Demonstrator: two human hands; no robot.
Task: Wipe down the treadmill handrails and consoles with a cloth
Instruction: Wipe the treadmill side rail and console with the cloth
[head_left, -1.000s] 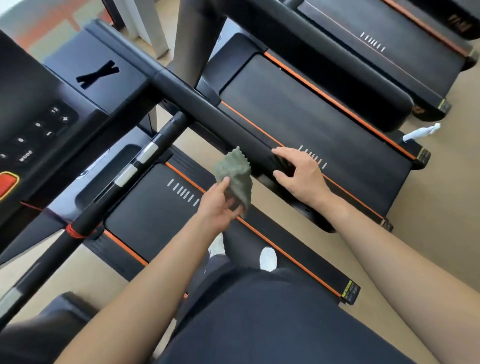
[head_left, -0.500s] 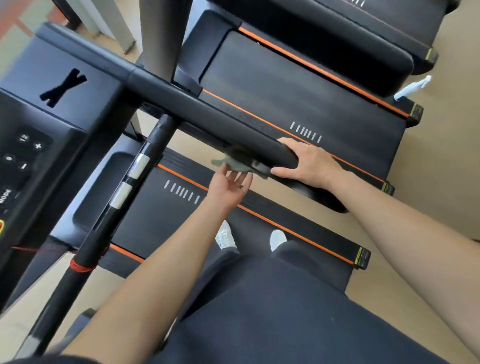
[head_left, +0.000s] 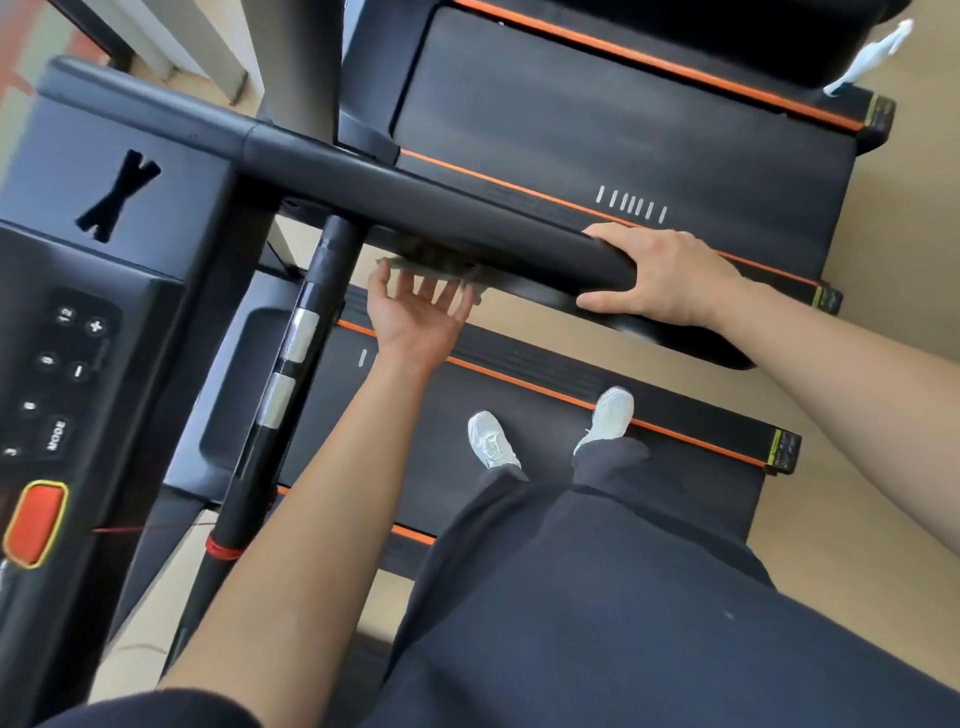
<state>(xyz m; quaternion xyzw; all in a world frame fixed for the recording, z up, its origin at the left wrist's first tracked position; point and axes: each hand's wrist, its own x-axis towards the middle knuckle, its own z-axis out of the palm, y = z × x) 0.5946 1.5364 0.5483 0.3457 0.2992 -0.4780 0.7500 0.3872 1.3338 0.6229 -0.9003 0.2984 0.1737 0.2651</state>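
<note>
A thick black handrail (head_left: 441, 213) runs from the console (head_left: 78, 338) at the left toward the right. Under it, my left hand (head_left: 415, 312) is turned palm up, and its straight fingers press a grey-green cloth (head_left: 431, 265) against the rail's underside. Most of the cloth is hidden by the rail. My right hand (head_left: 660, 275) grips the rail's rounded free end, fingers over the top and thumb below. A thinner black bar with silver sensor patches (head_left: 291, 358) crosses beneath the rail, just left of my left hand.
I stand on a black treadmill belt with orange edge stripes (head_left: 519, 384); my white shoes (head_left: 493, 439) show below. A second treadmill (head_left: 597, 130) lies beyond the rail. A white spray bottle (head_left: 867, 57) lies at the top right. The console has buttons and a red stop key (head_left: 34, 522).
My left hand brought the cloth from beside the rail up under it and slid it left along the underside. My right hand shifted to the rail's end. The view tilted downward.
</note>
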